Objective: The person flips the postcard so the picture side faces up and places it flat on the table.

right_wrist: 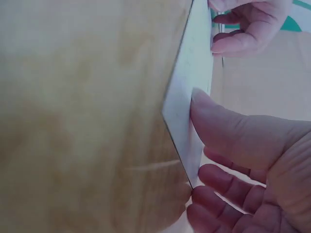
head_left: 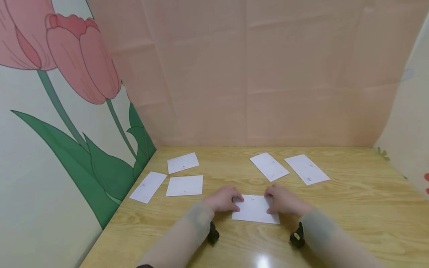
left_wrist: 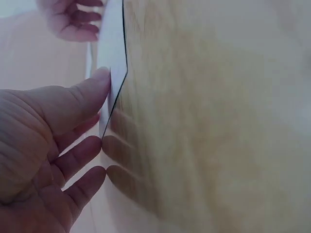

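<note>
A white card (head_left: 256,211) with a small faint mark near its far edge lies on the wooden table in front of me. My left hand (head_left: 224,199) holds its left end, the thumb (left_wrist: 92,90) on the upper face and the fingertips along the edge. At the right end, my right hand (head_left: 285,200) grips the card the same way, its thumb (right_wrist: 214,114) on top. In the left wrist view the card (left_wrist: 112,46) appears nearly edge-on. The undersides of the fingertips are partly hidden.
To the left lie three more white cards: one farther back (head_left: 183,163), one nearer (head_left: 184,185), one tilted (head_left: 148,187). Two others, an inner card (head_left: 269,166) and an outer card (head_left: 307,169), lie at the back right. A pink sheet (head_left: 248,74) hangs behind the table (head_left: 362,208).
</note>
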`<state>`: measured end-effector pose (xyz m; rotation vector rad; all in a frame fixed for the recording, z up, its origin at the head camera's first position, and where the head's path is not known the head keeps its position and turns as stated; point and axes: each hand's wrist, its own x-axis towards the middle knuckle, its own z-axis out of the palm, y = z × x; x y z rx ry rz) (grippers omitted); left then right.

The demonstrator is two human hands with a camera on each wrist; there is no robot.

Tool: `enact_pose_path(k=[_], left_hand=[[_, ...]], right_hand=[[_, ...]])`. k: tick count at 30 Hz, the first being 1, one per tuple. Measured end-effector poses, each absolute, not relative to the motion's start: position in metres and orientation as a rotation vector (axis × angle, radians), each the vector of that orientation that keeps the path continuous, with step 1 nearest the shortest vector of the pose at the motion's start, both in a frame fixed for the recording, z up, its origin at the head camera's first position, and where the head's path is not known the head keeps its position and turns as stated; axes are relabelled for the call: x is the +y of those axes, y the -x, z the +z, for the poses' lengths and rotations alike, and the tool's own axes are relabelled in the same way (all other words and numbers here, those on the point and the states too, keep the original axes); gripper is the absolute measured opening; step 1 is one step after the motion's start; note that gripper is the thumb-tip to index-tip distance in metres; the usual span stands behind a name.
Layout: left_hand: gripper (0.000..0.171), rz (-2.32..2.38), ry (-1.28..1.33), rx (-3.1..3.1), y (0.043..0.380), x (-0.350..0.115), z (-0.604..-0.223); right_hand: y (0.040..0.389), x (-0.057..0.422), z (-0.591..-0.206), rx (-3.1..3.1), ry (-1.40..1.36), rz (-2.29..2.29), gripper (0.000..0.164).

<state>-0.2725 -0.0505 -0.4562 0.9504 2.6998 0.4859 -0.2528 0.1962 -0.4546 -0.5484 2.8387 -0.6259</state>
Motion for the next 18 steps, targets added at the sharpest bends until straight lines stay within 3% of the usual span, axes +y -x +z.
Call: enact_pose_path(k=[6, 18], left_hand=[[0.047, 0.391, -0.852, 2.717, 0.282, -0.044, -0.453], [0.038, 0.465, -0.665, 2.672, 0.298, -0.035, -0.452]], right_hand=[[0.263, 0.197, -0.45, 2.796, 0.522, -0.585, 0.041], [0.274, 0.198, -0.449, 2.753, 0.443, -0.551, 0.043]])
